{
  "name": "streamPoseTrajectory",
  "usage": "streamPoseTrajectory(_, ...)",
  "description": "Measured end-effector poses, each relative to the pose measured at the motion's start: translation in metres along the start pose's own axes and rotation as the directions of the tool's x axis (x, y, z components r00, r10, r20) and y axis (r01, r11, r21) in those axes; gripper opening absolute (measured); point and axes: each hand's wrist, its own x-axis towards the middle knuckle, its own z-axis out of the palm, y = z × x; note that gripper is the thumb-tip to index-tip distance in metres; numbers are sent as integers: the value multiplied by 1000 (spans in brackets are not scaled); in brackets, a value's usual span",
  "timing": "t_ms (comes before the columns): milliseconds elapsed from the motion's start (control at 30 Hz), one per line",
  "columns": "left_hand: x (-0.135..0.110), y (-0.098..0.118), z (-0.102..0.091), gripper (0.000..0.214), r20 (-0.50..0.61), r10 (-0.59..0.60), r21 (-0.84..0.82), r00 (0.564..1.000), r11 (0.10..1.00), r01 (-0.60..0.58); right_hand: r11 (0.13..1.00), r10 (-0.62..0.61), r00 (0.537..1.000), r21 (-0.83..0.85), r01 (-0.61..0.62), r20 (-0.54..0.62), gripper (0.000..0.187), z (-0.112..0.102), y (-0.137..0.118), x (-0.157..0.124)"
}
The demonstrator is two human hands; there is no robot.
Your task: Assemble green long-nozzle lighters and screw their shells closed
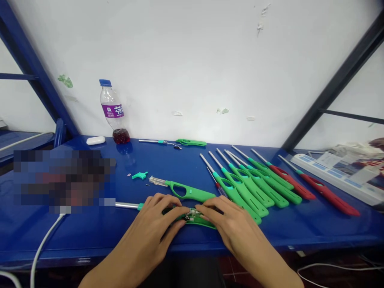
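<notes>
Near the front edge of the table, a green long-nosed gas lighter (201,221) lies with its handle opened up and inner parts showing. My left hand (160,220) is closed on it from the left, thumb and index finger at a small clear part (193,212) inside the handle. From the right, my right hand (228,218) pinches the same area. The lighter's metal tube (127,205) sticks out leftward past my left hand. Just behind, a green handle shell (192,193) lies with a clear part at its left end. A teal trigger (139,175) rests beyond that.
Several assembled lighters, green (244,196) and red (328,195), lie fanned out at right, a screwdriver (220,188) among them. A power strip (333,176) lies behind. Further lighter parts (192,142), a bottle (113,112) and a white case (96,140) stand along the wall. A white cable (45,244) hangs at left.
</notes>
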Motion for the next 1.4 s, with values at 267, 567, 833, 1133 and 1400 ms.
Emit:
streamPoseTrajectory(267,0,0,0,34,-13,9,40,1000,999,-9,998,-27,999,-61,26,-21,47,3,0,-2)
streamPoseTrajectory(567,-1,-1,3,32,-8,9,50,1000,999,-9,982,-71,997,-177,63,-35,50,2,-5,-1)
streamPoseTrajectory(833,0,-2,1,24,-16,35,22,999,999,-34,996,-62,974,48,74,-218,19,7,3,-5)
streamPoseTrajectory(1133,-2,-3,2,22,-37,57,18,998,998,-56,979,-46,937,170,111,-346,10,9,4,-6)
streamPoseTrajectory(1400,-1,-2,2,24,-9,43,22,999,999,-43,974,28,958,221,38,-285,14,9,3,-6)
